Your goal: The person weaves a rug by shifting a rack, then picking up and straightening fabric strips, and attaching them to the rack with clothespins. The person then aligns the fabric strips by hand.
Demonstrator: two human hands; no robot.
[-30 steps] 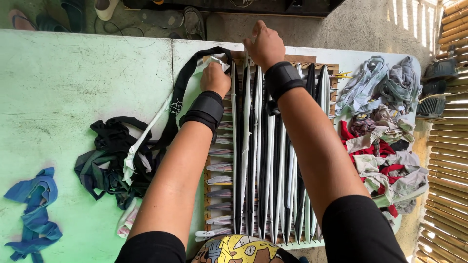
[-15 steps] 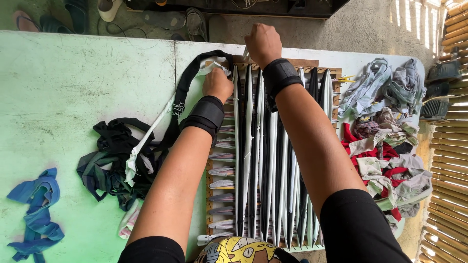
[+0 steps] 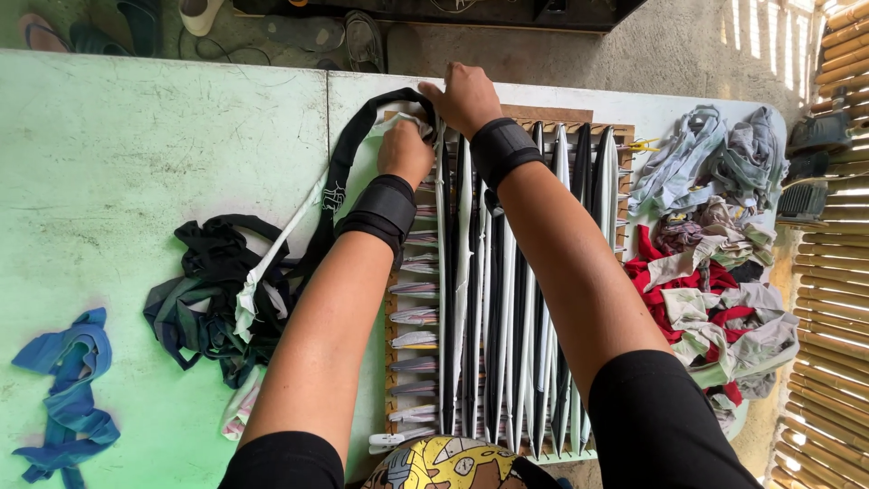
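Observation:
A wooden weaving frame [image 3: 593, 122] lies on the green table [image 3: 136, 136], strung lengthwise with black and white cloth strips [image 3: 489, 308]. My left hand [image 3: 405, 152] presses on a pale cloth strip [image 3: 396, 126] at the frame's far left corner. My right hand [image 3: 466, 95] grips a black cloth strip [image 3: 348, 163] at the frame's top edge; the strip loops leftward down to a pile. Both wrists wear black bands.
A tangle of dark and white strips [image 3: 222, 294] lies left of the frame, a blue strip bundle [image 3: 68, 389] at the near left. A heap of grey, red and patterned rags [image 3: 715, 263] sits right. Sandals [image 3: 54, 32] lie on the floor beyond; a bamboo wall [image 3: 828, 299] stands right.
Both hands stay at the frame's far left corner; the view has shifted slightly and the hands have worked the strips a little, with no clear release or new hold.

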